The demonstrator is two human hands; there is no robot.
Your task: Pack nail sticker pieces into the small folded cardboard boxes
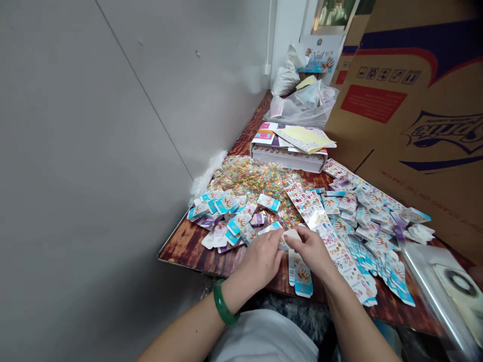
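Note:
Close to the table's front edge, my left hand (264,256) and my right hand (312,251) meet around a small white printed box (289,238). Fingers of both hands are closed on it, and they hide much of its shape. Under my right hand lie flat blue-and-white cartons (303,277) with a hand picture on them. Just left of my left hand is a heap of small folded boxes (236,216), some blue, some purple. Beyond the hands spreads a pile of clear packets (256,178) with bright multicoloured bits.
Printed sticker strips (320,216) run beside my right arm, with a heap of cartons (362,211) right of them. A white box (289,157) holding papers stands farther back, before plastic bags (305,103). A large cardboard carton (381,146) borders the right; a grey wall (113,151) the left.

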